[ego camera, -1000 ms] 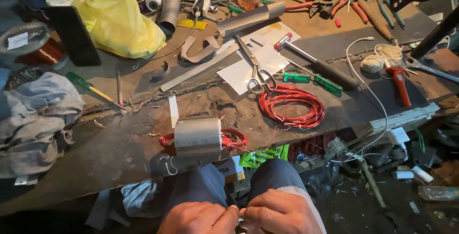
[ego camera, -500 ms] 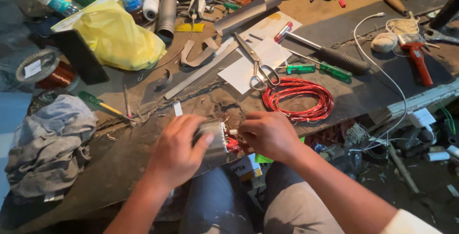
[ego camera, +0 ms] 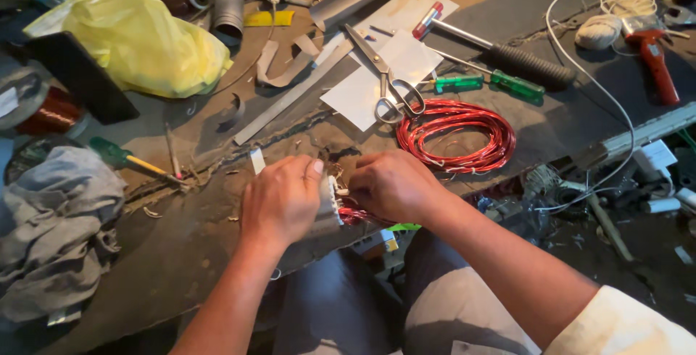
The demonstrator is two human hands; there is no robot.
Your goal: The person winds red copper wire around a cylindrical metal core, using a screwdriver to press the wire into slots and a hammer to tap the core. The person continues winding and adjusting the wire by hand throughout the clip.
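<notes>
My left hand (ego camera: 279, 199) lies over a grey metal cylinder, a motor stator (ego camera: 328, 206) wound with red wire, at the near edge of the workbench (ego camera: 181, 253), and grips it. My right hand (ego camera: 391, 184) is closed at the stator's right end, fingers on the red windings and white slot paper there. Most of the stator is hidden under my hands. A coil of red wire (ego camera: 457, 134) lies just beyond my right hand. Scissors (ego camera: 388, 83) rest on white paper sheets (ego camera: 377, 87) behind it.
A grey rag (ego camera: 54, 232) is bunched at the left. A yellow plastic bag (ego camera: 138, 39) sits at the back left. Green-handled screwdrivers (ego camera: 500, 83), a hammer (ego camera: 493, 47), a red tool (ego camera: 656, 58) and a white cable (ego camera: 602, 108) lie at the right. My knees are below the bench edge.
Both hands came up from my lap to the stator on the bench edge and now cover it. The view has shifted closer and slightly right.
</notes>
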